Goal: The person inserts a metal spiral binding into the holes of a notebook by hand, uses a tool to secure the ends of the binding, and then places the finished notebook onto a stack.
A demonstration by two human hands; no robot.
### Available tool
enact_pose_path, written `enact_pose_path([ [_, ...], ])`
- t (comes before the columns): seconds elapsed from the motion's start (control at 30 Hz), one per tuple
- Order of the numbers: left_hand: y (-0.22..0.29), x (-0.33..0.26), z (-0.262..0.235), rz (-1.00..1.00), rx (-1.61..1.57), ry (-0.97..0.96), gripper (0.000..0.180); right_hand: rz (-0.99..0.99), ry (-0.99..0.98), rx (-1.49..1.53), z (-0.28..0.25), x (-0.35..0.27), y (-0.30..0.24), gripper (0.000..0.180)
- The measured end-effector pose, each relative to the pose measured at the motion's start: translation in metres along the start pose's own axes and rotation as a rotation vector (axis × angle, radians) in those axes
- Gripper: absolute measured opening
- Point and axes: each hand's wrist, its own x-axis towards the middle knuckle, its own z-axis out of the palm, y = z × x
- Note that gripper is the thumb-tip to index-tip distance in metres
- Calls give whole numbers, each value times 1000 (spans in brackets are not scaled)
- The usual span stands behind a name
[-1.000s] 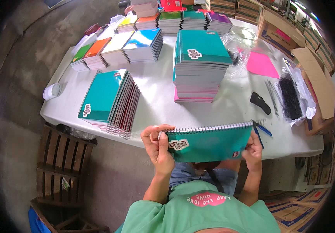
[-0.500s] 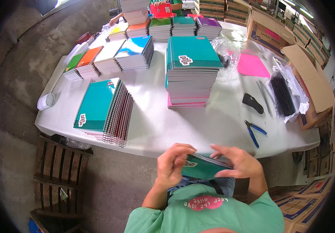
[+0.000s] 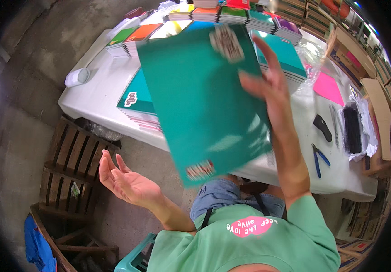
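Head view: right hand [image 3: 268,90] raised, fingers spread against 1 big teal notebook [image 3: 204,99] – blurred, tilted, up in front of the camera above the white table [image 3: 114,109]; grip itself hidden behind the cover. Left hand [image 3: 125,181] empty, palm up, fingers wide, low beside the wooden pallet [image 3: 75,154]. On table: 1 teal stack [image 3: 136,102] nr front edge, row of approx. 6 coloured stacks [image 3: 231,16] at back, 1 pink sheet [image 3: 327,88], 1 pr blue pliers [image 3: 318,159] – sorted by colour, likely for easy reach.
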Motion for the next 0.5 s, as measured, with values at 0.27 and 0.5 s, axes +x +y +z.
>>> enact_pose_path([
  [0.27,-65,59,15,-97,250,-79,43,284,157,82,49,85,146,97],
  [0.5,-131,56,6,-168,313,-157,59,363,-40,-526,-3,50,147,77],
])
